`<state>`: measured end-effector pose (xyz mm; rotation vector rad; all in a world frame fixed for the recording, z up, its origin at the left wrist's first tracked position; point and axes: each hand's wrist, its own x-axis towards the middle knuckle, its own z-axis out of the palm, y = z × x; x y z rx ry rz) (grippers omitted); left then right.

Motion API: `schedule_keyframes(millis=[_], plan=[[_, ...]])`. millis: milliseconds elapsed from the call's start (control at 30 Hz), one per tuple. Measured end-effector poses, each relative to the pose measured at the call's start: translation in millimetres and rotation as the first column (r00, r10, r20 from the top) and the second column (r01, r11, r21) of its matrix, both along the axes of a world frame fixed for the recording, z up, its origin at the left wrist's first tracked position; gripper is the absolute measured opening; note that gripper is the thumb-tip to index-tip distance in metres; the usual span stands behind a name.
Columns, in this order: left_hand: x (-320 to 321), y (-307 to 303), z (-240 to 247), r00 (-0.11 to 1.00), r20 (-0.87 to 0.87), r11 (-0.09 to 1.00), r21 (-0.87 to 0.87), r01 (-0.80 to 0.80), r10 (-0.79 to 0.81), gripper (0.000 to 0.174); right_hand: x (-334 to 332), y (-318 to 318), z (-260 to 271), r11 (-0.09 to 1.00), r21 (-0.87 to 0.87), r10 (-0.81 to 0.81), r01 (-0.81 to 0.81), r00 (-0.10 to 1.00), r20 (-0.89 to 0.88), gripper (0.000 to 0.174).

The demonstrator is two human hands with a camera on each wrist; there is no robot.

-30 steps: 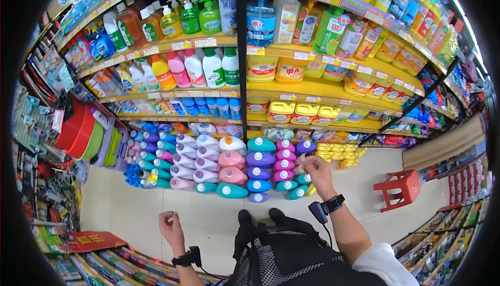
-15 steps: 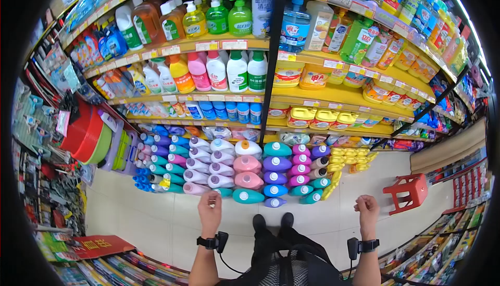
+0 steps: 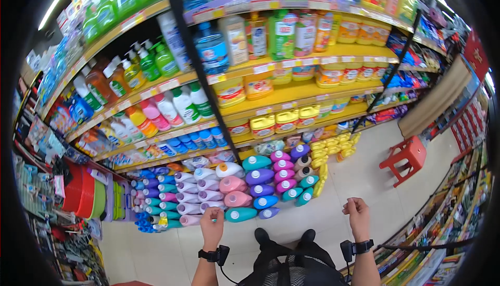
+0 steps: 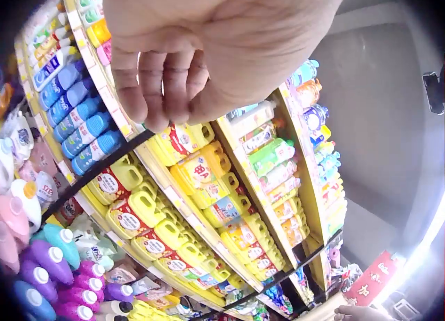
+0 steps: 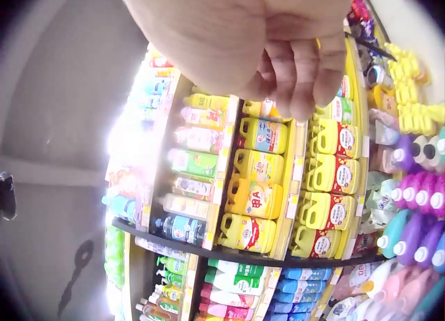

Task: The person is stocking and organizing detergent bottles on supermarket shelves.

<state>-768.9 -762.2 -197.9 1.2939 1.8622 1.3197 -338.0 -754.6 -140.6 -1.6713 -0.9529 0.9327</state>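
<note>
Plastic bottles (image 3: 245, 214) are lining the floor (image 3: 151, 255) by the shelf (image 3: 291, 93), probably for easy grabbing, while we're hovering, left hand (image 3: 212, 227) near them, right hand (image 3: 358, 217) farther off, fingers (image 4: 178, 74) loosely curled round nothing.

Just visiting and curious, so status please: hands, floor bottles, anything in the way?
Left hand and right hand empty, loosely curled. Floor bottles in rows before the shelves. Red stool off to the right; nothing seen blocking.

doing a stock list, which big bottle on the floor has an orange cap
The white bottle just behind the two salmon-pink bottles; its cap is orange, and none of the others' is.
</note>
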Motion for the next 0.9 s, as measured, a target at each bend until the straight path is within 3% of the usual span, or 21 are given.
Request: schedule_keyframes(millis=[67, 267, 400, 533, 633, 900], plan=[[22, 2, 8, 0.999, -0.030, 0.996, -0.078, 0.036, -0.038, 0.012, 27, -7, -6, 0.999, 0.019, -0.041, 0.041, 0.998, -0.037, 0.026], [119, 8, 34, 0.999, -0.022, 0.999, -0.040, 0.037, -0.038, 0.027, 121, -38, -33, 0.981, 0.060, -0.175, 0.184, 0.976, -0.133, 0.029], [178, 15, 31, 0.990, 0.012, 0.990, -0.008, 0.138, -0.138, 0.030, 189, -70, -61, 0.952, 0.084, -0.271, 0.293, 0.940, -0.207, 0.024], [241, 30, 33, 0.981, -0.002, 0.980, 0.035, 0.196, -0.196, 0.030, 249, -111, -72, 0.916, 0.018, -0.384, 0.400, 0.891, -0.242, 0.019], [300, 31, 62, 0.966, 0.028, 0.965, 0.060, 0.256, -0.258, 0.028, 288, -135, -78, 0.885, -0.015, -0.454, 0.465, 0.857, -0.244, 0.017], [362, 35, 56, 0.915, -0.097, 0.919, 0.011, 0.394, -0.391, 0.017, 337, -173, -100, 0.841, 0.006, -0.519, 0.542, 0.809, -0.276, 0.010]])
